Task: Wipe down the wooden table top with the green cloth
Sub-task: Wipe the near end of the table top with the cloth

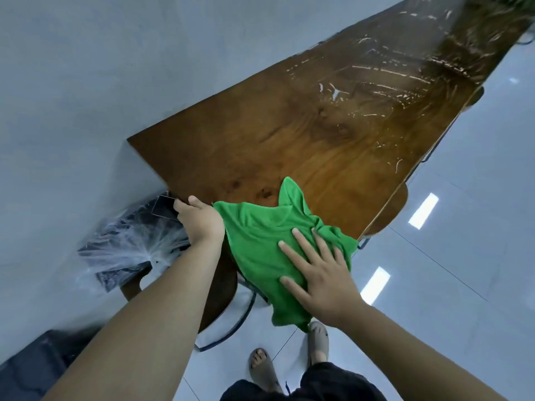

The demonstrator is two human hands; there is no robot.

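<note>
Right hand [321, 273] flat, fingers spread, pressing cloth [260, 241] onto table [289, 134] end; left hand [199, 218] curled, gripping phone [163, 206], just beside cloth.

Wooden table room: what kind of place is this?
Probably an indoor dining or work room, though I can't be sure: a long wooden table stands along a plain wall, wooden seats are tucked beside it, and the shiny tiled floor reflects ceiling lights.
</note>
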